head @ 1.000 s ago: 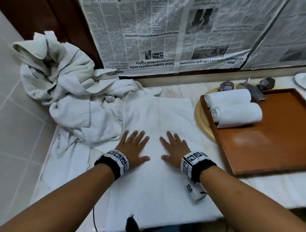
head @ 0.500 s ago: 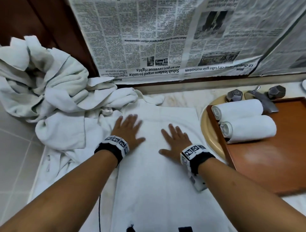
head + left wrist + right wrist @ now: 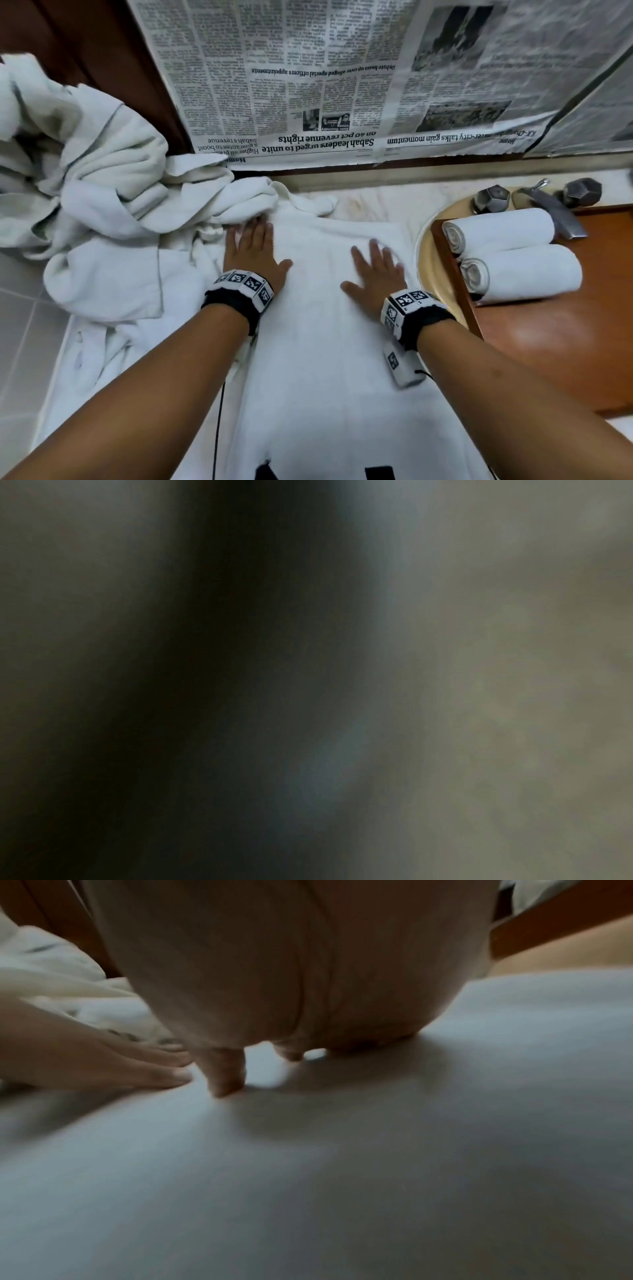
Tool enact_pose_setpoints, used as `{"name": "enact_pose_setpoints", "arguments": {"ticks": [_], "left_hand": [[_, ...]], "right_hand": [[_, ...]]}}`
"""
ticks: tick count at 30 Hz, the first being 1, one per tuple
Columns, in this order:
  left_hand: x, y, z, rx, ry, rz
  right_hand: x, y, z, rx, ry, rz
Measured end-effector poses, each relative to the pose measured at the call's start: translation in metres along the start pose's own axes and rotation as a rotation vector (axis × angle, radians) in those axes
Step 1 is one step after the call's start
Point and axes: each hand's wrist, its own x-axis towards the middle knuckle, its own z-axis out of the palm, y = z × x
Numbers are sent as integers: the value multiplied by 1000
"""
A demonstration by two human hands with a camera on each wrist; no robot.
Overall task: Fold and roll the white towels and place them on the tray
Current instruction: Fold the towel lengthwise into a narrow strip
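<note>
A folded white towel (image 3: 325, 359) lies flat as a long strip down the counter in front of me. My left hand (image 3: 255, 253) presses flat on its far left part, fingers straight, tips against the towel heap. My right hand (image 3: 373, 270) lies flat on its far right part, fingers spread. In the right wrist view the right palm (image 3: 274, 974) rests on the towel (image 3: 377, 1150) and the left hand (image 3: 103, 1064) lies beside it. Two rolled white towels (image 3: 507, 253) sit side by side on the wooden tray (image 3: 565, 342). The left wrist view is dark and blurred.
A heap of loose white towels (image 3: 96, 205) fills the left side, up to the tiled wall. Newspaper (image 3: 325, 85) covers the surface behind the counter. The tray rests over a yellowish basin (image 3: 424, 263), with a metal tap and two knobs (image 3: 544, 202) behind it.
Both hands have slid away from me along the towel toward its far end, staying flat. The left hand now reaches the edge of the towel heap.
</note>
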Motion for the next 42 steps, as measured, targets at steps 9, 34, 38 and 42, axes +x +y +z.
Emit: {"name": "enact_pose_setpoints", "arguments": {"ticks": [9, 34, 38, 42], "left_hand": [[-94, 5, 33, -52, -215, 311], [-319, 54, 99, -351, -298, 150], [-345, 38, 113, -313, -233, -332], [-357, 55, 106, -236, -86, -145]], "right_hand": [[-80, -4, 24, -13, -134, -230], [-267, 67, 131, -35, -82, -285], [-273, 94, 135, 48, 2, -76], [-289, 90, 141, 180, 88, 18]]}}
